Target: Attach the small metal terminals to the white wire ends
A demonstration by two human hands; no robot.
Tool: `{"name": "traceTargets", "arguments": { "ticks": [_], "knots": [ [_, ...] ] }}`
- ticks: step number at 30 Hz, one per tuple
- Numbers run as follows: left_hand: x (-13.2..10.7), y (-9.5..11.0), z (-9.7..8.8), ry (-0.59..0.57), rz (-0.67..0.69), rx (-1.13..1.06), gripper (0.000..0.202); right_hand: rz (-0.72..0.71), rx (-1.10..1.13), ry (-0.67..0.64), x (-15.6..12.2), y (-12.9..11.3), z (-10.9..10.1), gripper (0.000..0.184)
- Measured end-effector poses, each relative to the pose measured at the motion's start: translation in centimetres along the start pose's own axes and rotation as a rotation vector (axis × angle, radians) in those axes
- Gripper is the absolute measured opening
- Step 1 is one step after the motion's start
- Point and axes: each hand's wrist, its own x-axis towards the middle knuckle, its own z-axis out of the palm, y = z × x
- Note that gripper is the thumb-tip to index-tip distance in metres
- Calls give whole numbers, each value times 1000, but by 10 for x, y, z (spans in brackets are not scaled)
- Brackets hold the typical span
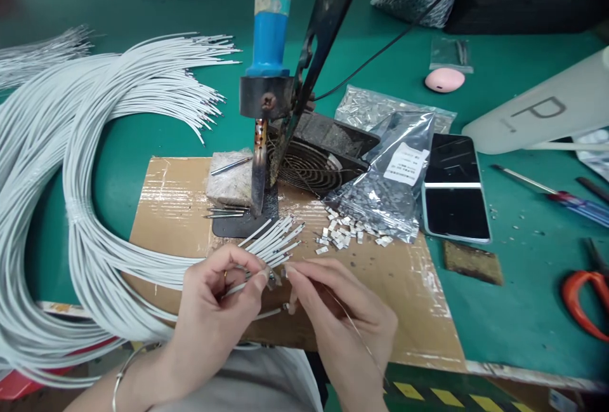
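Note:
My left hand is closed in a pinch on the end of a white wire, with a small metal terminal at its fingertips. Close to it, almost touching, my right hand has thumb and forefinger pressed together. A thin solder wire runs out of the right hand across its back; whatever sits at those fingertips is too small to make out. Above both hands a blue-handled soldering iron is clamped with its tip down. Behind the hands lie loose white wire ends and a heap of small metal terminals.
Thick bundles of white wires fill the left side. A cardboard sheet covers the bench under the hands. Beyond it stand a black fan and a clear bag of parts. Rightward are a folding phone, screwdriver and orange-handled scissors.

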Motion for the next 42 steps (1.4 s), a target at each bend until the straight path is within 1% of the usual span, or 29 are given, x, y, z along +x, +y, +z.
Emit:
{"name": "traceTargets", "arguments": {
  "ticks": [2, 5, 8, 11, 15, 19, 26, 30, 32, 35, 38, 39, 41, 42],
  "knots": [
    [-1, -3, -2, -2, 25, -12, 14, 59, 49, -37, 2, -1, -2, 21],
    [-2, -8, -3, -22, 47, -24, 14, 108, 92, -76, 5, -3, -3, 19],
    [-4, -13, -4, -26, 67, -48, 13, 151, 140, -90, 7, -5, -1, 20],
    [-4, -14, -4, -27, 86, -65, 12, 171, 171, -77, 8, -4, 1, 19],
    [-2, -9, -2, -31, 94, -73, 13, 144, 157, -75, 7, 0, 3, 19],
    [0, -3, -2, -38, 64, -22, 12, 148, 132, -94, 6, 1, 2, 21],
    [0, -6, -2, -15, 53, -17, 12, 141, 103, -104, 6, 1, 1, 23],
    [2, -1, -1, -31, 45, -13, 11, 99, 95, -90, 4, 5, 3, 22],
    [3, 0, 0, -26, 60, -19, 11, 49, 61, -67, 3, 6, 4, 20],
    [4, -3, 0, 8, 87, -9, 10, -10, -49, -49, 1, 5, 4, 20],
    [6, -7, -2, 49, 99, -1, 10, -5, -103, -82, 1, 4, 2, 35],
    [7, -8, -3, 61, 102, -8, 10, -1, -113, -105, 2, 5, 1, 37],
    [9, -9, -4, 83, 94, -19, 10, 2, -134, -136, 4, 5, -1, 33],
    [11, -10, -4, 92, 95, -22, 11, 9, -144, -131, 5, 5, -1, 28]
  ]
}}
